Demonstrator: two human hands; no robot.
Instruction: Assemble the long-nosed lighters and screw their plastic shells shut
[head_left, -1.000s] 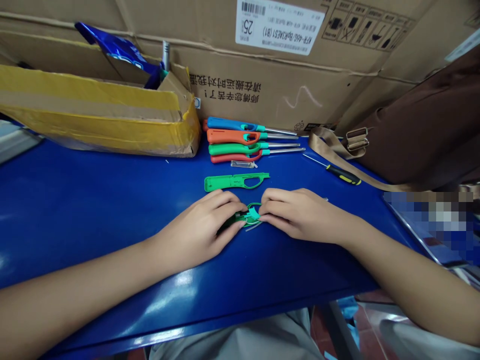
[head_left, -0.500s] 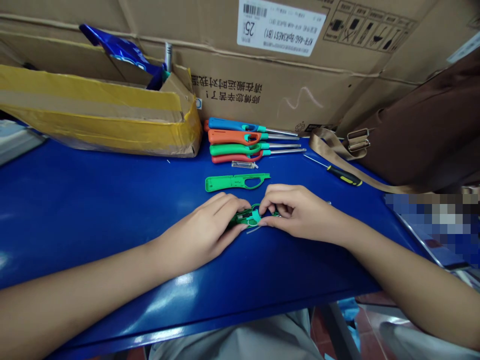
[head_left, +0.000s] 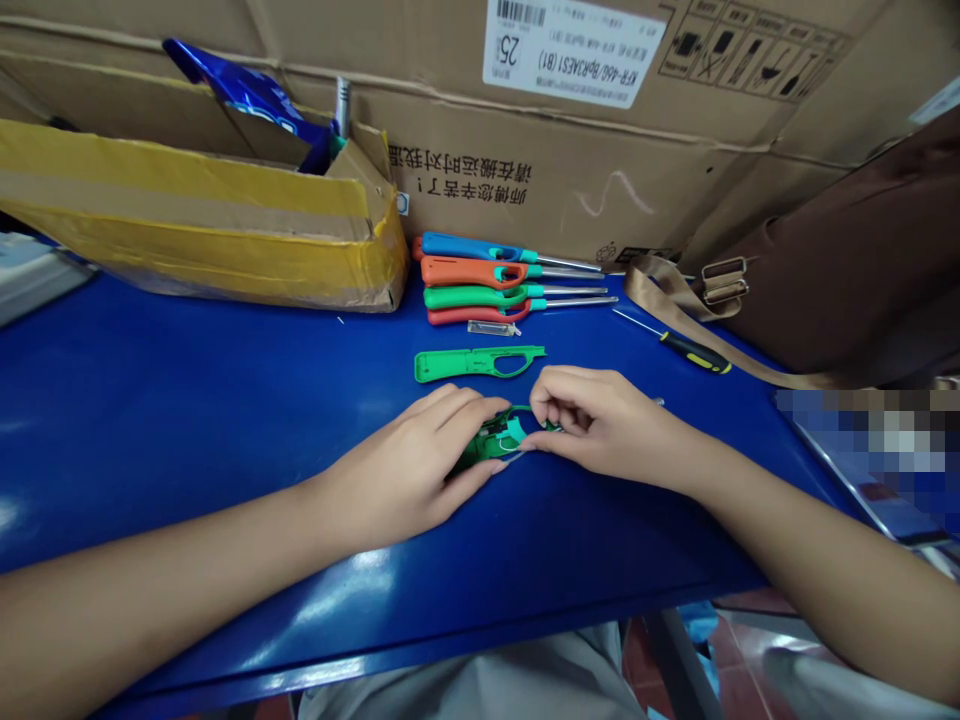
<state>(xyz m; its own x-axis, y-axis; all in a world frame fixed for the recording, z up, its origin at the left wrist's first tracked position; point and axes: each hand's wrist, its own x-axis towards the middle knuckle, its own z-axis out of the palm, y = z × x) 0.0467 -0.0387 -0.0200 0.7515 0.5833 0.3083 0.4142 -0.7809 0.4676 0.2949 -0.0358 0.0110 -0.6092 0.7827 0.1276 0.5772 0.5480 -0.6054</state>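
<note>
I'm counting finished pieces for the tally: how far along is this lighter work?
Done: four whole lighters lie in a row by the cardboard box. In hand: the left hand steadies an open green lighter body on the table while the right hand pinches at its teal trigger end. Remaining: the matching green cover lies apart, not yet fitted, and the screwdriver lies untouched.

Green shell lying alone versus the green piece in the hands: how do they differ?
The loose green shell lies flat, untouched on the blue table; the held green piece is gripped by the left hand and right hand. The loose green shell shows whole; the held green piece is half hidden and carries a teal part. Both are green plastic.
</note>
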